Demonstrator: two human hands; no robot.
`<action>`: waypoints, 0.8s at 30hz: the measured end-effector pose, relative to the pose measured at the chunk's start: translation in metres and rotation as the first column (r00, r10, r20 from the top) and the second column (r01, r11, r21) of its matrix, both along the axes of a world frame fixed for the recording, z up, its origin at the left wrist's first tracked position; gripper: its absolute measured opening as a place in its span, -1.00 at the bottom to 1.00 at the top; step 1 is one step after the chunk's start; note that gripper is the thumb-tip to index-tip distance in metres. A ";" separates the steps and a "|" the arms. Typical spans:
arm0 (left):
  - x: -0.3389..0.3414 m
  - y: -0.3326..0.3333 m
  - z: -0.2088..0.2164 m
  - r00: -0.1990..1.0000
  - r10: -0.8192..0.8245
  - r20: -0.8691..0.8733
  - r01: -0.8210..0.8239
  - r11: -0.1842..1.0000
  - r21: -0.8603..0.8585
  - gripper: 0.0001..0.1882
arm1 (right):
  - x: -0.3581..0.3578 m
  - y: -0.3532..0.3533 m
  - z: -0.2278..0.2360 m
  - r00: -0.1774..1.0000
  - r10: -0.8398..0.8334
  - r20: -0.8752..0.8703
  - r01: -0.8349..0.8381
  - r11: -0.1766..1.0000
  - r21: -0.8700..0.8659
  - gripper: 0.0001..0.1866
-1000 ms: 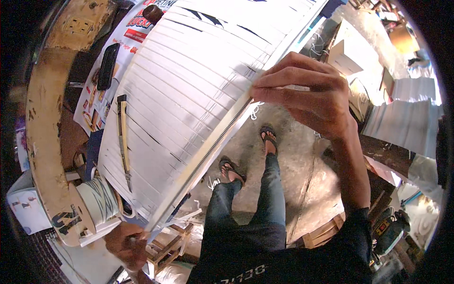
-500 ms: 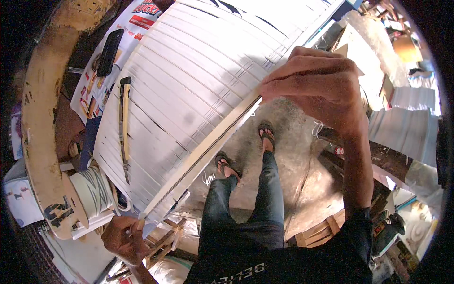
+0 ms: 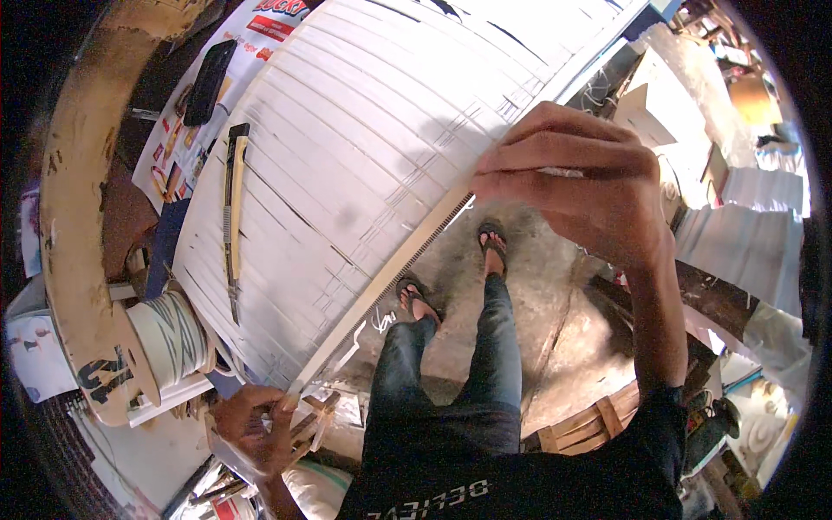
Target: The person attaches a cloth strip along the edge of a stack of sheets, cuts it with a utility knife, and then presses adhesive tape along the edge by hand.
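A long cream strip [image 3: 381,290] with a dark toothed edge lies along the near edge of a white sheet-covered board [image 3: 347,139], which is scored with many lines. My left hand [image 3: 256,425] pinches the strip's lower left end. At the upper right, the closed fingers of my right hand [image 3: 572,178] hold its other end and hide it. A utility knife [image 3: 232,221] with a cream and dark handle rests on the left part of the board, its blade pointing toward me.
Left of the board stand a spool of pale cord [image 3: 169,342] and a curved wooden piece [image 3: 82,217]. A black phone [image 3: 210,82] lies on a printed sheet [image 3: 169,156]. Below are my sandalled feet on the concrete floor [image 3: 537,286]. Stacked pale sheets [image 3: 737,230] sit at right.
My left hand has shifted right with its end of the strip. My right hand has come slightly lower, still gripping the other end. A white curled bit now shows below the strip.
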State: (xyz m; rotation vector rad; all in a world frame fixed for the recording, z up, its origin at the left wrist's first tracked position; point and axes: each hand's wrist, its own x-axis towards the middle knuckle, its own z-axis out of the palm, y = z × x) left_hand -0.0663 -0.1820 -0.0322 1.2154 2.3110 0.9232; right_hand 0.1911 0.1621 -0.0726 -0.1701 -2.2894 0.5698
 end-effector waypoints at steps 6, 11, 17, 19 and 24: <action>0.000 0.001 -0.001 0.998 0.004 -0.055 -0.007 0.998 -0.057 -0.74 | -0.009 -0.010 -0.003 0.999 0.036 -0.035 -0.037 0.999 -0.013 -0.72; -0.005 0.006 0.004 0.984 -0.142 -0.108 0.142 0.990 -0.009 -0.87 | -0.020 -0.032 -0.001 0.998 0.061 -0.006 -0.061 0.997 -0.048 -0.72; -0.011 -0.002 0.014 0.979 -0.175 -0.101 0.178 0.984 0.017 -0.89 | -0.031 -0.043 -0.008 0.994 0.096 -0.042 -0.095 0.995 0.035 -0.68; -0.014 -0.006 0.011 0.980 -0.179 -0.092 0.181 0.983 0.022 -0.90 | -0.029 -0.043 -0.009 0.991 0.119 -0.057 -0.116 0.992 0.056 -0.64; -0.012 -0.014 0.007 0.991 -0.133 -0.018 0.134 0.991 0.018 -0.90 | -0.022 -0.052 -0.014 0.997 0.062 -0.050 -0.052 0.981 0.186 -0.61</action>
